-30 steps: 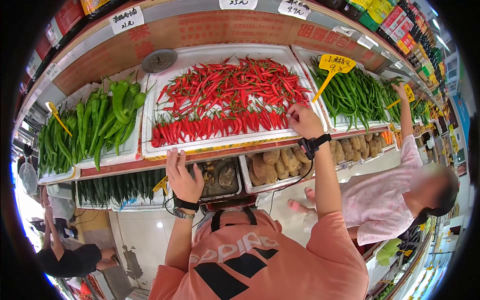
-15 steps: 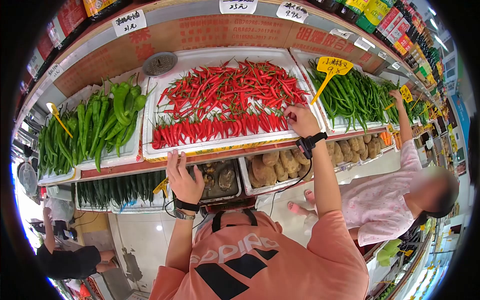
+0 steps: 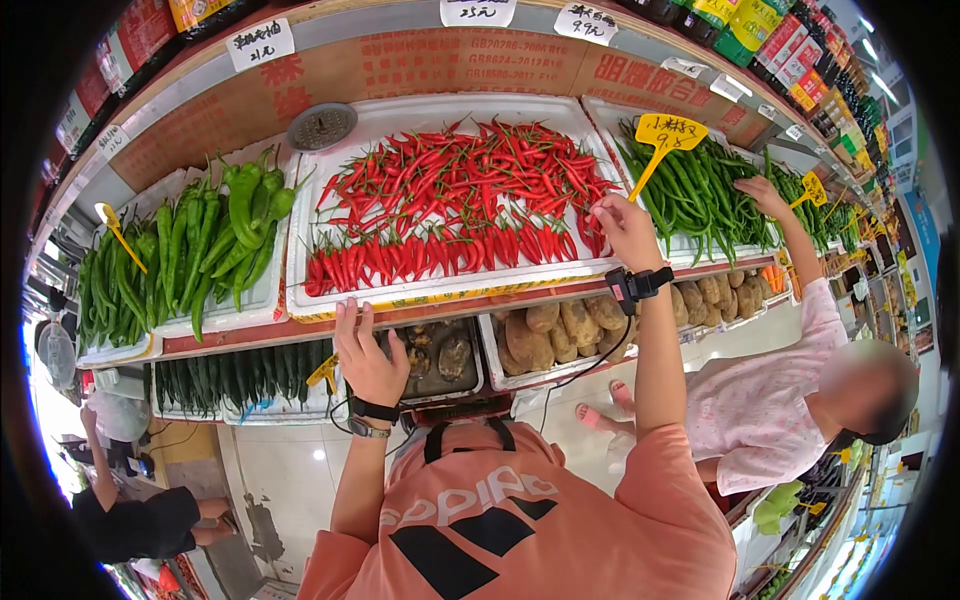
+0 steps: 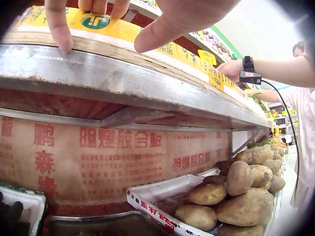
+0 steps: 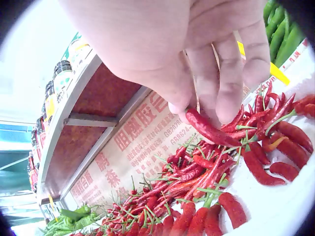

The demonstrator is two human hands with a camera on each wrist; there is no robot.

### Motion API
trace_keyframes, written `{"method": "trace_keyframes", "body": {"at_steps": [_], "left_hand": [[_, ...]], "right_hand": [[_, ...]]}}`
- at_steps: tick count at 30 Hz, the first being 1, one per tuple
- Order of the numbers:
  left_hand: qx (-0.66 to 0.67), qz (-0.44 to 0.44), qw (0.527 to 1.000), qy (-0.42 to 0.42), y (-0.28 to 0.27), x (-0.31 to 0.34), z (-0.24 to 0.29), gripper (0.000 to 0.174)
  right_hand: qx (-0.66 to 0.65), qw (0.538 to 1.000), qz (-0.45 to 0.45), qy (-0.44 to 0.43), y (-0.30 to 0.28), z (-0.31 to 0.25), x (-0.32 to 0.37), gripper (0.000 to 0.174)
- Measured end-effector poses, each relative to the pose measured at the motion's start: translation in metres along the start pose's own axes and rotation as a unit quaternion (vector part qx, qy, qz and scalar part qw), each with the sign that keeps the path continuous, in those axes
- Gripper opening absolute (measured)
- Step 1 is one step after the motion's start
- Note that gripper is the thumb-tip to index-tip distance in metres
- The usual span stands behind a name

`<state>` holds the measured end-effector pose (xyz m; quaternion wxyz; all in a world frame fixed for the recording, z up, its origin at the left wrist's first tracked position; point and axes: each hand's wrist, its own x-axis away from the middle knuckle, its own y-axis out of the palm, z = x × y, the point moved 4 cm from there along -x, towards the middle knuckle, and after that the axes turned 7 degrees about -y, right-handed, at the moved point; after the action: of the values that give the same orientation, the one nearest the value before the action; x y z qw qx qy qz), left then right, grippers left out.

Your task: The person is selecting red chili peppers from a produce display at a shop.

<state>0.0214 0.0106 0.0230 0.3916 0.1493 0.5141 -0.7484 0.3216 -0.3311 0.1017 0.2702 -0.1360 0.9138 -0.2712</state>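
Note:
My right hand [image 3: 630, 236] is over the right end of a white foam tray [image 3: 400, 297] of red chili peppers [image 3: 470, 175]. In the right wrist view, its thumb and fingertips pinch one red chili [image 5: 212, 132] at one end, just above the other chilies. Along the tray's front runs a neat row of chilies [image 3: 430, 252], with a loose heap behind it. My left hand [image 3: 368, 358] rests at the shelf's front edge, fingers extended. The left wrist view shows its fingertips at the tray's yellow printed side [image 4: 125, 29].
Green peppers [image 3: 185, 250] lie to the left, long green chilies [image 3: 690, 200] to the right. A yellow price sign [image 3: 668, 135] stands beside my right hand. Potatoes [image 3: 530, 340] fill a tray below. Another person [image 3: 770, 375] reaches into the greens. A metal strainer-like disc [image 3: 322, 127] sits at the back.
My right hand has moved right and slightly up, away from the end of the front row. My left hand stays put. The other person's hand has moved left over the green chilies.

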Motion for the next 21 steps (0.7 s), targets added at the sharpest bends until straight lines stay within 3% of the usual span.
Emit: {"method": "trace_keyframes", "body": {"at_steps": [6, 7, 10, 12, 21], "left_hand": [[0.0, -0.001, 1.0, -0.002, 0.001, 0.0, -0.001, 0.061], [0.0, -0.002, 1.0, -0.003, 0.002, 0.0, -0.001, 0.061], [0.001, -0.002, 1.0, -0.006, 0.002, 0.001, -0.002, 0.06], [0.002, -0.002, 1.0, -0.006, 0.003, 0.002, -0.003, 0.06], [0.001, 0.002, 1.0, -0.006, 0.004, 0.002, -0.003, 0.061]], "right_hand": [[0.154, 0.985, -0.075, 0.033, 0.008, -0.008, 0.006, 0.019], [0.144, 0.983, -0.092, 0.063, 0.01, -0.008, 0.007, 0.017], [0.168, 0.982, -0.085, 0.019, 0.013, 0.003, 0.01, 0.015], [0.154, 0.982, -0.103, 0.036, 0.012, 0.005, 0.013, 0.012], [0.173, 0.973, -0.141, 0.053, 0.02, 0.008, 0.017, 0.021]]}}
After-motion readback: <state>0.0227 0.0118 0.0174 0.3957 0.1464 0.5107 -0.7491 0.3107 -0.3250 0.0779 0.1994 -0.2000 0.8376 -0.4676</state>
